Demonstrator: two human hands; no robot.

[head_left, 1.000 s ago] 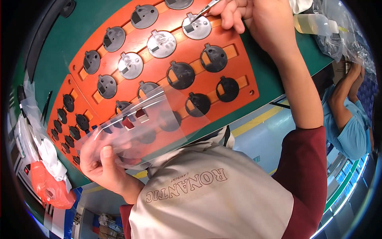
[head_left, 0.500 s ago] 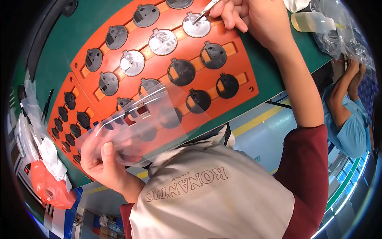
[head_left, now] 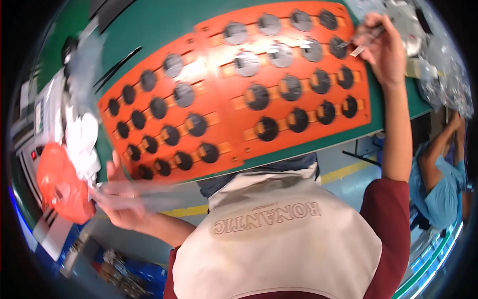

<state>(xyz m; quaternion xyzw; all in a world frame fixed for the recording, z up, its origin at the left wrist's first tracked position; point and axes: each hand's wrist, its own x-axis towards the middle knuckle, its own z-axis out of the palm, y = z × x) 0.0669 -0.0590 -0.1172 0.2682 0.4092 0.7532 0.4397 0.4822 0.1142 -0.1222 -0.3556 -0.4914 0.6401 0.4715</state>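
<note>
My left hand, smeared by motion, grips a sheet of clear plastic film that trails rightward along the table's front edge. Thumb and fingers close on the film's left end. At the far right, my right hand pinches metal tweezers. Their tips lie over a dark round disc at the right end of the second row; contact cannot be made out. Several more tabbed discs, such as a shinier grey disc, sit in rows on the orange right-hand tray. The adjoining orange left-hand tray carries similar discs.
Left of the trays are a red plastic bag, white cloth and a black stick-like tool. A bottle of pale liquid and crumpled clear plastic lie at right. A co-worker in blue sits beyond.
The view has shifted, showing more of the left tray. My left hand has carried the film left and off the right tray. My right hand stays near the same end disc with the tweezers.
</note>
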